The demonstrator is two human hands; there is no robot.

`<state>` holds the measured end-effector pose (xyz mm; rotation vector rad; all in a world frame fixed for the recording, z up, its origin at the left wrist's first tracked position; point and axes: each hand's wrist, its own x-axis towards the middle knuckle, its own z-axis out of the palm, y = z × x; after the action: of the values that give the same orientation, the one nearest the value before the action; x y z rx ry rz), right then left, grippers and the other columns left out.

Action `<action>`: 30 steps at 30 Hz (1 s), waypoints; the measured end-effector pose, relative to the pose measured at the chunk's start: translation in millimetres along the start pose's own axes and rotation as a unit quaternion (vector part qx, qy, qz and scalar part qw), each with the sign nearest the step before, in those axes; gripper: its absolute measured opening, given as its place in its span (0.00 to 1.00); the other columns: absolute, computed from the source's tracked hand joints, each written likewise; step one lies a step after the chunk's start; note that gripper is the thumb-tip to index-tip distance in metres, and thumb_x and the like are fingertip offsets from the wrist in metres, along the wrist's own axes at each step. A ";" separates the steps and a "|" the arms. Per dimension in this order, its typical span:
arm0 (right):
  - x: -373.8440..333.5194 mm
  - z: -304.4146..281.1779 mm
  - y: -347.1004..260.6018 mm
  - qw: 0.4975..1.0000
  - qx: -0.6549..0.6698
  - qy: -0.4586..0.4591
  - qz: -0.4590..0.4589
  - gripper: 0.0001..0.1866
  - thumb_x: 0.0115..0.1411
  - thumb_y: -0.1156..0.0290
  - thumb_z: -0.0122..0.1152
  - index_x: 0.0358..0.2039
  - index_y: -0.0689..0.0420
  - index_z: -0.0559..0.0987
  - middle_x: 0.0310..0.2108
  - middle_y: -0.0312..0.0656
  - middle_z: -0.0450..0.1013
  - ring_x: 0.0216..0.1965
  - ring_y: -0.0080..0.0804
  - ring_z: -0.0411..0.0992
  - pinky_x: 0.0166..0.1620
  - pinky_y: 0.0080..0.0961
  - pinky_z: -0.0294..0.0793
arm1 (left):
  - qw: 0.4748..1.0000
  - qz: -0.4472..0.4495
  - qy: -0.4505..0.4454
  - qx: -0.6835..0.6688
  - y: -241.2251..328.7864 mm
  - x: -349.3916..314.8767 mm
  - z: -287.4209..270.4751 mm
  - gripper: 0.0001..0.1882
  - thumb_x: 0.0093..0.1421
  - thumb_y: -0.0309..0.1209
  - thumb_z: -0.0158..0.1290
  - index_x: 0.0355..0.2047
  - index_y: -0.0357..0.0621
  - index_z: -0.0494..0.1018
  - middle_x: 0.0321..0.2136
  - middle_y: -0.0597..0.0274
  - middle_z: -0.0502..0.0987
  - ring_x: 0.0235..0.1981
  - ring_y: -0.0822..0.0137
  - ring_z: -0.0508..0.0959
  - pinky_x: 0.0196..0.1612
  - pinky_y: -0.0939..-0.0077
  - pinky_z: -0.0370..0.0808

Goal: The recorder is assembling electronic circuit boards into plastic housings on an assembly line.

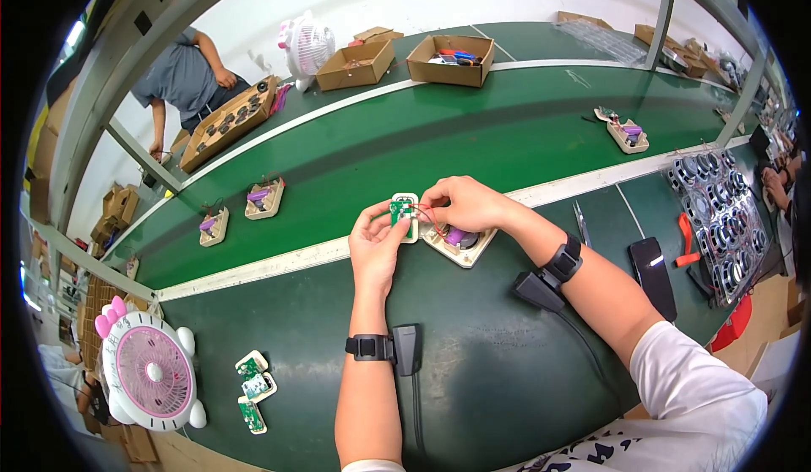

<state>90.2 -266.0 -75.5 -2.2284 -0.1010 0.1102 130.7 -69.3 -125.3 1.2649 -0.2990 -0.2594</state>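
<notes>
Circuit board [400, 209] in a cream cover [412, 234], gripped by the left hand [377, 237] right beside an open case [460, 257] with a purple battery [454, 236]. Right hand's [456, 205] pinching some thin red wires [427, 211] there. 3 more boards [251, 415] just lie on the worktop [300, 337] near the pink fan [154, 371].

Can make out dark handwriting across the upper front of pink-and-white fan [155, 372], just above the grille; slanted, only partly legible. Also see pale scrawl [579, 77] on green belt [498, 105], far side, right of center; can't tell whether writing or scuffs. Dark print on white shirt [688, 392], near the lower hem; can't tell letters from pattern. Markings on green circuit board [402, 210] too small to read.
</notes>
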 end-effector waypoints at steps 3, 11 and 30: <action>-0.2 -0.3 2.6 1.000 0.012 0.003 -0.007 0.13 0.61 0.61 0.66 0.39 0.56 0.84 0.35 0.43 0.76 0.38 0.34 0.75 0.44 0.31 0.74 | 1.000 0.000 0.000 0.001 -0.4 0.0 1.3 0.20 0.58 0.19 0.61 0.51 0.36 0.70 0.41 0.54 0.80 0.40 0.72 0.81 0.45 0.81 0.78; 0.8 1.1 0.4 1.000 0.010 -0.001 0.001 0.13 0.61 0.61 0.65 0.39 0.57 0.83 0.36 0.44 0.76 0.38 0.34 0.75 0.45 0.31 0.74 | 1.000 0.009 -0.004 -0.011 0.4 -0.3 -0.8 0.20 0.58 0.17 0.61 0.49 0.35 0.70 0.42 0.52 0.80 0.42 0.71 0.81 0.45 0.80 0.78; 0.5 4.7 4.0 0.999 0.000 0.024 -0.026 0.14 0.60 0.58 0.67 0.29 0.58 0.82 0.30 0.43 0.75 0.34 0.33 0.75 0.41 0.32 0.74 | 0.999 0.027 -0.020 -0.017 -3.8 2.0 -2.1 0.14 0.55 0.15 0.63 0.38 0.39 0.71 0.42 0.53 0.80 0.42 0.70 0.81 0.44 0.79 0.79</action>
<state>90.2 -264.8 -81.5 -2.2245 -0.1328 0.0269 133.1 -69.2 -129.4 1.2179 -0.3611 -0.2427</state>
